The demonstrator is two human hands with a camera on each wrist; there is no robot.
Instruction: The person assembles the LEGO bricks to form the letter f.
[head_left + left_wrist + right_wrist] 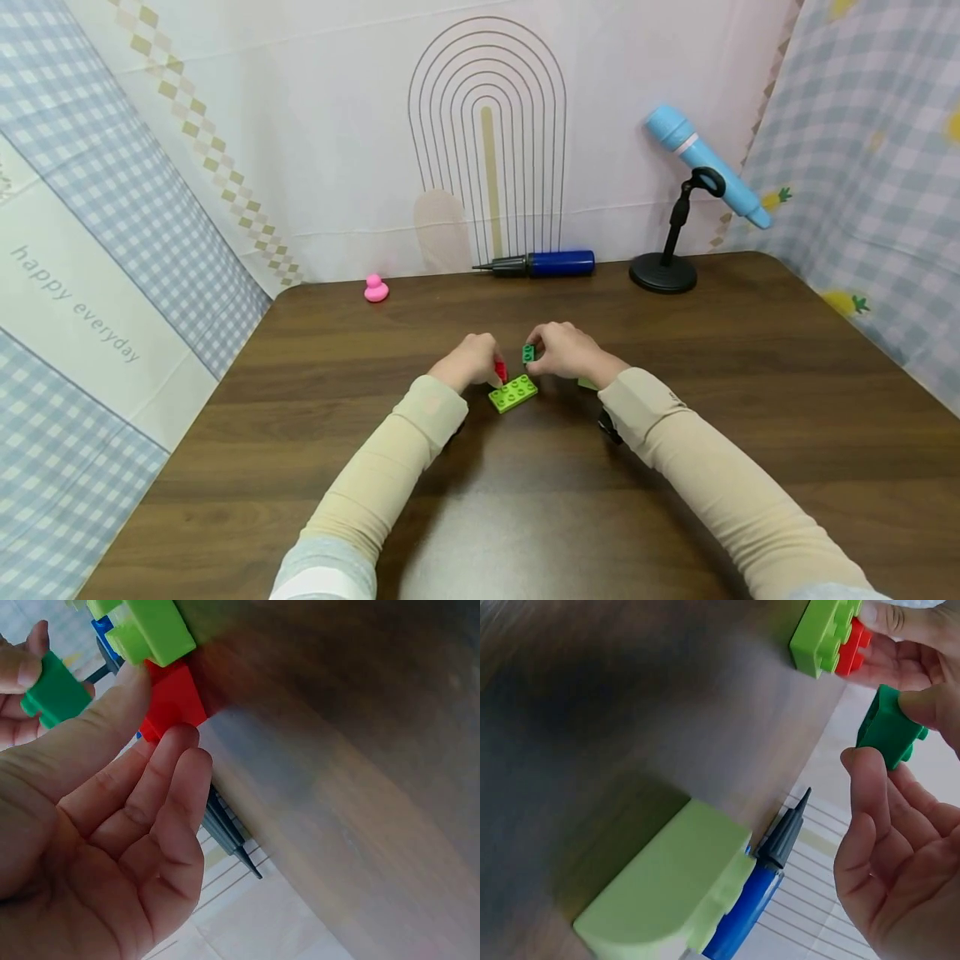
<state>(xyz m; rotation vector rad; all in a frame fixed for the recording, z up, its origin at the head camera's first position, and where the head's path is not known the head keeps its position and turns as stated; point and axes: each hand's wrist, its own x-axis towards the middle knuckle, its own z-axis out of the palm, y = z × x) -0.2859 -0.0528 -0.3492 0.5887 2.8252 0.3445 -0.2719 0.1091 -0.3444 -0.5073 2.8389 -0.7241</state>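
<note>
My left hand (468,362) pinches a red toy building brick (174,703) between thumb and fingers, low over the table. Right beside the red brick lies a longer lime green brick (513,394) with studs on top, and the left thumb reaches close to it. A small dark green brick (891,729) is held by my right hand (567,350), gripped between the thumb and fingertips with its studs to one side. It stays a little above the tabletop, apart from the red and lime bricks.
A pale green brick with a curved side (671,862) is mostly hidden by the right forearm in the head view. Along the back of the brown table (322,433) are a pink toy duck (376,289), a blue hand pump (558,263) and a microphone stand (663,272) holding a blue microphone (708,162).
</note>
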